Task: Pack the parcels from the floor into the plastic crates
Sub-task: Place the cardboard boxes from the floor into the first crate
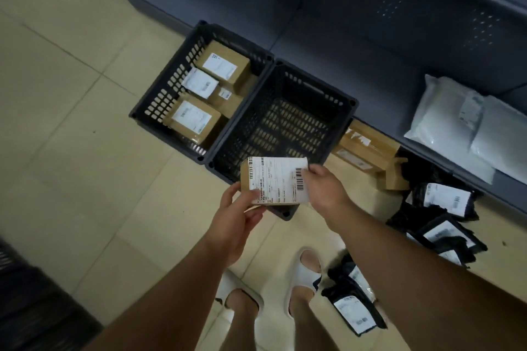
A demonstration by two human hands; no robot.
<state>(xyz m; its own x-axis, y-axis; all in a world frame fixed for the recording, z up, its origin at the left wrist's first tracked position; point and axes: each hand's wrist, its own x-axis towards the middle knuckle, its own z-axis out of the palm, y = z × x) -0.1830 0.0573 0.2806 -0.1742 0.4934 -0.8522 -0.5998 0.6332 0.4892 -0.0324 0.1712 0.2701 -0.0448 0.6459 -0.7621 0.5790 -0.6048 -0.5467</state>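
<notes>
Both hands on it now: left hand (233, 225) and right hand (325, 188) pinch the labelled parcel (273, 181) by its ends, above the empty crate (282, 120)'s near rim. Loose fingertip grip; it could slip and land on the floor outside.

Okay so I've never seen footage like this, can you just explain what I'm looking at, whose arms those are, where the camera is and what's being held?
There is no machine here. The one picture comes from a camera worn on a person's head, looking down at their own arms and sandalled feet. The left hand and right hand together hold a cardboard box with a shipping label, above two dark plastic crates on the tiled floor. The left crate already has several boxes in it; the right crate looks empty. More brown boxes and black mailer bags lie on the floor to the right.
</notes>
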